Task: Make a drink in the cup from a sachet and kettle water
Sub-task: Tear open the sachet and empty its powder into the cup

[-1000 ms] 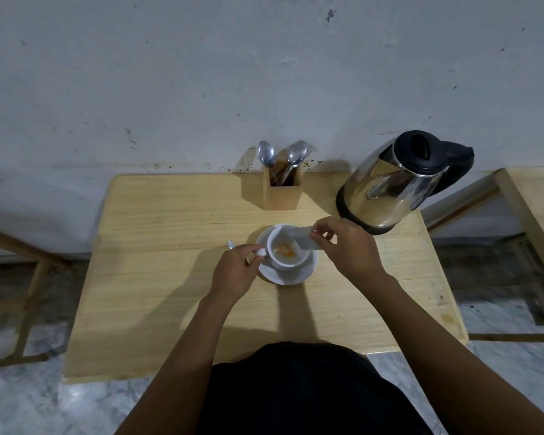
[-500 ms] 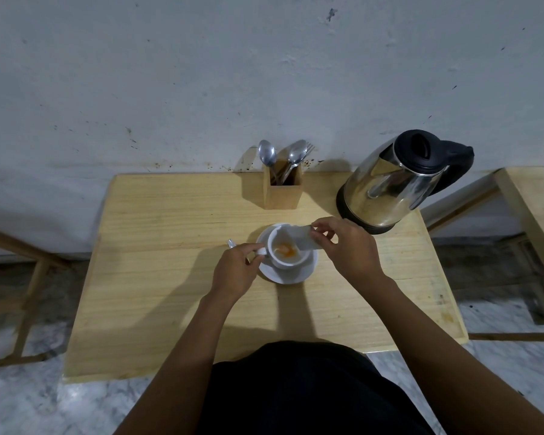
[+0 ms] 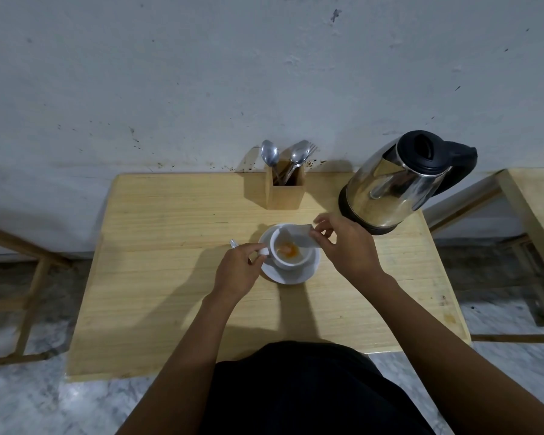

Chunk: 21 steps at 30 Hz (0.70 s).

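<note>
A white cup [image 3: 291,260] stands on a white saucer [image 3: 308,271] in the middle of the wooden table [image 3: 170,277]. Orange powder [image 3: 288,248] lies in the cup's bottom. My left hand [image 3: 237,271] pinches the cup's handle on the left. My right hand [image 3: 343,246] holds a white sachet [image 3: 299,235] tilted over the cup's far right rim. A steel kettle [image 3: 390,186] with a black lid and handle stands at the back right, just beyond my right hand.
A wooden holder [image 3: 285,191] with spoons and a fork stands at the back against the wall. Something metal [image 3: 233,243] pokes out behind my left hand. Another wooden table [image 3: 537,208] is at the right, wooden frames at the left.
The sachet has shifted slightly over the cup and my right hand's fingers have adjusted. A little more orange powder shows in the cup. My left hand has stayed on the handle.
</note>
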Each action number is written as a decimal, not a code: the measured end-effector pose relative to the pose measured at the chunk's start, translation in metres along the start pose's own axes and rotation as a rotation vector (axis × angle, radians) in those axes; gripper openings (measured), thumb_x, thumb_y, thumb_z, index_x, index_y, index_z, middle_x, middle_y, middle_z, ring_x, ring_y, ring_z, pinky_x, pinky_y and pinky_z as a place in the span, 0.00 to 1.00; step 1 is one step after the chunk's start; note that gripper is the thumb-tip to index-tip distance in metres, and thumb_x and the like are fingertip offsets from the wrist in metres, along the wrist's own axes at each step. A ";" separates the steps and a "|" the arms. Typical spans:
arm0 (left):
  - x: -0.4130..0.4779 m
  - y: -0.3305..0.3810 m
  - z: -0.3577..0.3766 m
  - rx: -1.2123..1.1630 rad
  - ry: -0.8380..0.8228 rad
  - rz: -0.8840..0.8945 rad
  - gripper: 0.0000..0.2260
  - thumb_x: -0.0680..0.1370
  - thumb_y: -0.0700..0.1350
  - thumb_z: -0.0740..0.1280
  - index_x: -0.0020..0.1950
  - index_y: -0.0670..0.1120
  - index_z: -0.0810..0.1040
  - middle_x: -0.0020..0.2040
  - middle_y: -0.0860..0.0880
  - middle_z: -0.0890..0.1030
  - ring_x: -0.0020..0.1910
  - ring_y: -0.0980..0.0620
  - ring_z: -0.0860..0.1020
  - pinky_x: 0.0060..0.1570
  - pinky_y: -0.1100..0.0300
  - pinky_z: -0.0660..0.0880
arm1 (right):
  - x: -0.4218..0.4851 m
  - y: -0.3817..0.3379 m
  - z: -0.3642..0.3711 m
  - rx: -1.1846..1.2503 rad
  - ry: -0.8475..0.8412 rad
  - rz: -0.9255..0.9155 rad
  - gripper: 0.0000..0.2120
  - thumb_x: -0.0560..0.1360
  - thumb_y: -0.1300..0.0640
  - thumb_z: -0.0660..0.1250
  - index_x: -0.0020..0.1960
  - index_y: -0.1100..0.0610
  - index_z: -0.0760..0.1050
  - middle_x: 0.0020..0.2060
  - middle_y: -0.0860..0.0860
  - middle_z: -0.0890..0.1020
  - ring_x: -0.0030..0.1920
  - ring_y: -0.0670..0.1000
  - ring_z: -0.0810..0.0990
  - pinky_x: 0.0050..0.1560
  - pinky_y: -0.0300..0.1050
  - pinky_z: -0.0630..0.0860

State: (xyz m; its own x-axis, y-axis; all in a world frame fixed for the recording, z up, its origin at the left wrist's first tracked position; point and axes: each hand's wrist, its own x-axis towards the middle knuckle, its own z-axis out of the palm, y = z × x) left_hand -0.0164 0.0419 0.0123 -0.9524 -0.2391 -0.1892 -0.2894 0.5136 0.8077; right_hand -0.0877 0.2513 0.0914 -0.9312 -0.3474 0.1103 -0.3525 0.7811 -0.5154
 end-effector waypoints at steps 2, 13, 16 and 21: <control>0.000 0.000 0.000 0.002 0.001 0.004 0.10 0.76 0.48 0.69 0.57 0.53 0.81 0.36 0.50 0.82 0.31 0.49 0.77 0.39 0.54 0.78 | -0.001 0.000 0.001 -0.050 0.040 -0.061 0.05 0.74 0.55 0.72 0.50 0.51 0.82 0.40 0.44 0.84 0.39 0.45 0.78 0.38 0.49 0.78; 0.000 0.000 0.000 0.000 0.003 0.002 0.10 0.76 0.47 0.69 0.57 0.52 0.82 0.34 0.54 0.80 0.28 0.54 0.74 0.38 0.55 0.77 | -0.001 0.001 0.005 -0.005 0.004 -0.039 0.11 0.76 0.52 0.70 0.57 0.48 0.77 0.40 0.41 0.82 0.41 0.43 0.77 0.38 0.43 0.76; 0.001 0.000 0.000 0.000 0.002 -0.004 0.10 0.76 0.47 0.69 0.57 0.53 0.81 0.34 0.52 0.81 0.29 0.51 0.75 0.38 0.53 0.78 | 0.001 0.002 0.006 0.017 -0.015 -0.005 0.10 0.76 0.51 0.70 0.56 0.48 0.75 0.41 0.40 0.81 0.41 0.41 0.76 0.38 0.40 0.74; 0.000 0.001 0.000 -0.001 0.006 -0.006 0.10 0.76 0.48 0.69 0.57 0.53 0.81 0.34 0.52 0.81 0.30 0.50 0.76 0.38 0.54 0.77 | -0.002 0.002 0.008 -0.077 0.055 -0.100 0.05 0.74 0.55 0.72 0.49 0.49 0.82 0.40 0.43 0.84 0.41 0.46 0.78 0.36 0.42 0.74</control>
State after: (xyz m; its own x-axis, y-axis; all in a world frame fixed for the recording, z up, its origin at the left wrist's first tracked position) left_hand -0.0170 0.0424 0.0125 -0.9501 -0.2469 -0.1907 -0.2949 0.5111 0.8073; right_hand -0.0857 0.2491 0.0833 -0.8940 -0.3982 0.2056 -0.4480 0.7820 -0.4333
